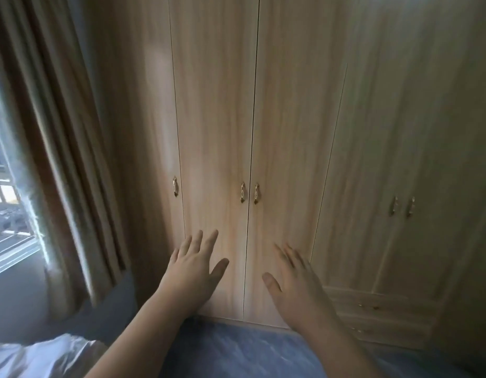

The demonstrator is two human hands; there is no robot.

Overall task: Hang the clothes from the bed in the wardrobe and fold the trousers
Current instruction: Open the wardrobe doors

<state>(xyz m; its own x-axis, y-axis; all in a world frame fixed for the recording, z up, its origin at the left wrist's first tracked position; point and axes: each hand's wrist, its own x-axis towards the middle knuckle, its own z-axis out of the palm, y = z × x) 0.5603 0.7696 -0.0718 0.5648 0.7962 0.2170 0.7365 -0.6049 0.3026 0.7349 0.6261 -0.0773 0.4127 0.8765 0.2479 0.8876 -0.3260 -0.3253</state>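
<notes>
**A:** What does the head view show?

**B:** A tall, pale wood wardrobe (214,118) fills the frame, all its doors closed. Two bare hands reach toward the middle pair of doors. The left hand (194,264) has straight, spread fingers and holds nothing. The right hand (296,279) is likewise spread and empty, though motion blurs its fingers. Whether either palm touches the wood, I cannot tell.

**A:** Where are the handles?

**B:** Above the fingertips. The left door handle (242,192) and the right door handle (256,193) are small brass pulls sitting just beside each other, on either side of the centre seam.

**A:** And the clothes?

**B:** None are in view. Only a white corner of the bed (37,356) shows at bottom left, with a curtain (59,159) and window behind it.

**A:** How should the step go?

**B:** I judge it to be opening the wardrobe. Each hand should rise to its own pull, pinch it and swing the doors outward together, opening them fully so hangers pass freely.
</notes>
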